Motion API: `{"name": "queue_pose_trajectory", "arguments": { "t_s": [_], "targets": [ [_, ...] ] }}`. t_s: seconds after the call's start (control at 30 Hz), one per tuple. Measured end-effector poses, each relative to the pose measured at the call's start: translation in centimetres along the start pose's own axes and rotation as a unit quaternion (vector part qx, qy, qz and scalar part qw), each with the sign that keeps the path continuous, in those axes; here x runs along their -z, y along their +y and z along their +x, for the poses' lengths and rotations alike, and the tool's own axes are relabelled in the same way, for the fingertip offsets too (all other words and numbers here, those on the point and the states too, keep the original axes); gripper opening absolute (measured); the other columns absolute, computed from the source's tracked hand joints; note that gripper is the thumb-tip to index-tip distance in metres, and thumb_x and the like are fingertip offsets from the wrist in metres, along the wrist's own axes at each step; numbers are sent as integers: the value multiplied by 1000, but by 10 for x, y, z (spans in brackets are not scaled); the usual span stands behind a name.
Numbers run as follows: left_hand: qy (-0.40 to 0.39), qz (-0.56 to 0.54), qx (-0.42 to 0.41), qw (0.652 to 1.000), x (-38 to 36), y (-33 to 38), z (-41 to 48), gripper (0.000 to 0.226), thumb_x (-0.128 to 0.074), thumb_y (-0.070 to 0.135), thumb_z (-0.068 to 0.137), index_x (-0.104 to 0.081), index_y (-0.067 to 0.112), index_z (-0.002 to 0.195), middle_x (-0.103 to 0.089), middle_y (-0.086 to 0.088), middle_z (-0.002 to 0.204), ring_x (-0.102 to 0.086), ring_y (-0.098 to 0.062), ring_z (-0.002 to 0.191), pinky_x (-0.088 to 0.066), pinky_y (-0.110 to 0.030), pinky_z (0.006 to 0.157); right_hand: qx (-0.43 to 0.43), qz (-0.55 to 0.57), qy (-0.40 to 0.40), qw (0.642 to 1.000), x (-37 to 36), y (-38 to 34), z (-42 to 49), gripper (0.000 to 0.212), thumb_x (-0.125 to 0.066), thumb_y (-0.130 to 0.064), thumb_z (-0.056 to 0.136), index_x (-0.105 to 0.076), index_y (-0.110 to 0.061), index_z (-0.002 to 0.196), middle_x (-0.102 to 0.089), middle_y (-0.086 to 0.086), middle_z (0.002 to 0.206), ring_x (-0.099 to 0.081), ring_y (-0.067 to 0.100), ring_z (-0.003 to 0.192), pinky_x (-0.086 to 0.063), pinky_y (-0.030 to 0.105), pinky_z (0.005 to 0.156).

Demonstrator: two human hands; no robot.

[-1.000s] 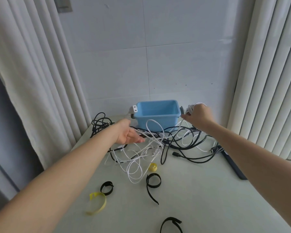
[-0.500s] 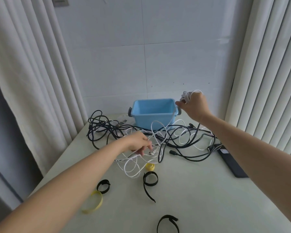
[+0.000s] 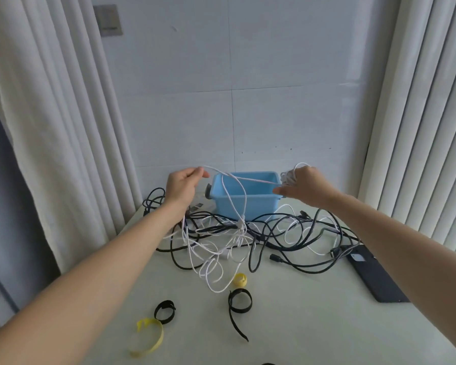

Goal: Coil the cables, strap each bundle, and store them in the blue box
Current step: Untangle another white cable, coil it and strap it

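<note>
White cable (image 3: 240,224) stretches between two hands mid-frame: the left hand (image 3: 186,184) pinches one strand, the right hand (image 3: 304,187) clutches a small coil. One blue box (image 3: 245,204) sits behind tangled black cables (image 3: 274,258). In the lower frame lie two yellow straps (image 3: 240,280) and two whole black straps (image 3: 166,303).

A thin white cord (image 3: 240,225) runs taut above the open light-blue plastic box (image 3: 261,206) at the worktop's (image 3: 313,325) back — one part pinched in the left hand (image 3: 182,185), coiled turns bunched in the right hand (image 3: 303,185) — and droops into tangled black cables (image 3: 274,258). Nearer lie loose straps: a tailed black loop (image 3: 240,310), a smaller black loop (image 3: 169,304), a wide yellow band (image 3: 158,338) and a small yellow roll (image 3: 240,280).
</note>
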State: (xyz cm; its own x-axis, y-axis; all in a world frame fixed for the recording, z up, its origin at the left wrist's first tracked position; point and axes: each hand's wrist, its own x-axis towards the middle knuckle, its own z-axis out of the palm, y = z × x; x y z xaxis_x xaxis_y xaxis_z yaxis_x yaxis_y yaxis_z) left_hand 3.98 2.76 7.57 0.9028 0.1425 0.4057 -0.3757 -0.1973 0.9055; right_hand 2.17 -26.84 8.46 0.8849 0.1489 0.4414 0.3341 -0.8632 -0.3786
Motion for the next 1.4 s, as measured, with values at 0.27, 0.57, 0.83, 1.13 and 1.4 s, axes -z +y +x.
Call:
{"name": "queue_pose_trajectory", "arguments": {
  "t_s": [0.27, 0.57, 0.83, 1.13, 1.4],
  "targets": [
    [10, 47, 40, 998, 2, 6, 11, 21, -62, 29, 98, -76, 20, 86, -72, -5, 102, -60, -32, 113, -38, -24, 83, -59, 478, -273, 833, 17, -45, -29, 45, -48, -45, 94, -54, -14, 61, -26, -9, 44, -22, 7, 34, -34, 19, 43],
    [-260, 275, -39, 925, -18, -29, -29, 25, -58, 45, 98, -76, 42, 81, -40, 9, 50, -38, -14, 51, -34, -34, 59, -135, 875, -6, 465, 2, -59, -1, 45, -34, -43, 105, -42, -14, 71, -35, -6, 46, -35, 6, 39, -32, 9, 50],
    [-371, 21, 126, 920, -29, -19, -65, 40, -52, 50, 101, -55, 30, 135, -53, -7, 59, -28, -12, 41, -22, -19, 41, -218, 687, 183, 668, -4, -51, 5, 28, -59, -28, 99, -60, -9, 79, -60, 1, 57, -59, 14, 51, -49, 29, 66],
    [-323, -49, 164, 931, -42, -17, -73, 17, -56, 29, 101, -58, 12, 101, -62, -6, 63, -40, -15, 41, -25, -22, 40, 11, 324, 162, 932, -16, -60, -4, 13, -47, -13, 101, -55, -8, 92, -64, 5, 81, -63, 26, 77, -52, 45, 77],
    [-40, -148, 279, 948, -22, -33, -53, 17, -49, 21, 101, -55, 8, 92, -72, -19, 72, -39, -14, 36, -22, -19, 33, 35, -96, -125, 987, -47, -19, -27, 30, -51, -30, 102, -53, -12, 77, -54, -2, 73, -53, 15, 65, -42, 14, 61]
  ]
}}
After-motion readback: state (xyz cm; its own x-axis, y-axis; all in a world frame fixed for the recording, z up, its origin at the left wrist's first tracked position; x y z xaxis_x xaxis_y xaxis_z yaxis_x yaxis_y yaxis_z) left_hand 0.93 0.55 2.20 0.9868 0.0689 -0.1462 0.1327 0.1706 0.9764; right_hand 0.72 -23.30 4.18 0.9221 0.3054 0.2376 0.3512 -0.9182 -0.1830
